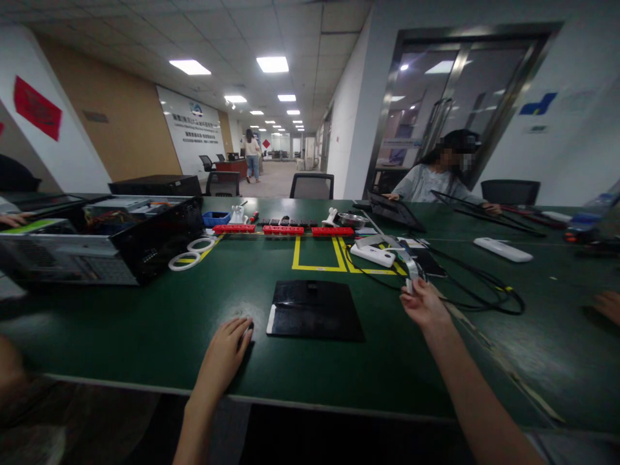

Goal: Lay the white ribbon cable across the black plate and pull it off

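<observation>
My left hand [227,352] rests on the green tabletop near its front edge, fingers slightly curled and lying on the surface; a dark patch by the fingertips is too unclear to name. To its right, apart from it, lies a flat black plate [317,316] with a small raised block at its far edge and a white strip at its left corner. My right hand [426,307] is closed on the near end of a bent silvery strip [411,266], raised over the table. Just beyond that are a white handheld device [372,254] and a dark phone-like slab [430,263].
An opened computer case [159,239] stands at left beside white rings [184,261]. Red trays [283,230] and a blue bin [216,219] line the back. Black cables [504,303] coil at right. A co-worker [436,174] sits across; another person's hand [609,305] shows at right.
</observation>
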Demonstrator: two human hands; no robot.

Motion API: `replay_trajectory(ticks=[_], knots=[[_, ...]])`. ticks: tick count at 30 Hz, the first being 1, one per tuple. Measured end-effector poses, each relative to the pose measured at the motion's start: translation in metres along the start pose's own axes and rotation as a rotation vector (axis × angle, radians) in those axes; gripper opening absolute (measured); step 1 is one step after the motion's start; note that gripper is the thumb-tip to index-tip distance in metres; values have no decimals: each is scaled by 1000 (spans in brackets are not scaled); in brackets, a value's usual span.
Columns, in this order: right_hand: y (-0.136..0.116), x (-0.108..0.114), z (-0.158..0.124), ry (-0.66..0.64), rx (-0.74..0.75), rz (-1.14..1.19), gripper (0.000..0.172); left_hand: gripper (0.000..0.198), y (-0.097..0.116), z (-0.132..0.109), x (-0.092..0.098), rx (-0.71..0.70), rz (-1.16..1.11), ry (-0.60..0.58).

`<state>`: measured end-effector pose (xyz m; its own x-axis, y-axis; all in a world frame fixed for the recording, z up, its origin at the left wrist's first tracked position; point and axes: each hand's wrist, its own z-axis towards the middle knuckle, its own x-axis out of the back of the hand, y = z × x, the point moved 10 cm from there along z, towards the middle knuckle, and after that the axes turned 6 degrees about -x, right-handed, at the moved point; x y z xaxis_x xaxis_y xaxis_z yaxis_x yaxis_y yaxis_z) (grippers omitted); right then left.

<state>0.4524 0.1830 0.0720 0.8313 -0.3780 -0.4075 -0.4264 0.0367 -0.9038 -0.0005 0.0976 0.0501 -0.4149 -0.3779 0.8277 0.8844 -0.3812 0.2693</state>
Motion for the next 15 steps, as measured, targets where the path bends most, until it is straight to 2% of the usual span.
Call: replay_trajectory(ticks=[8,11,15], knots=[[-5,-59,-36,-350,47,-125,27,34,-1,-1,-2,14,3,-29],[-4,-71,-49,-444,44,-160,32,34,0,0,-3,14,8,-36],[1,-75,-58,-524,16,-202,39,34,0,0,-4,7,16,-46]])
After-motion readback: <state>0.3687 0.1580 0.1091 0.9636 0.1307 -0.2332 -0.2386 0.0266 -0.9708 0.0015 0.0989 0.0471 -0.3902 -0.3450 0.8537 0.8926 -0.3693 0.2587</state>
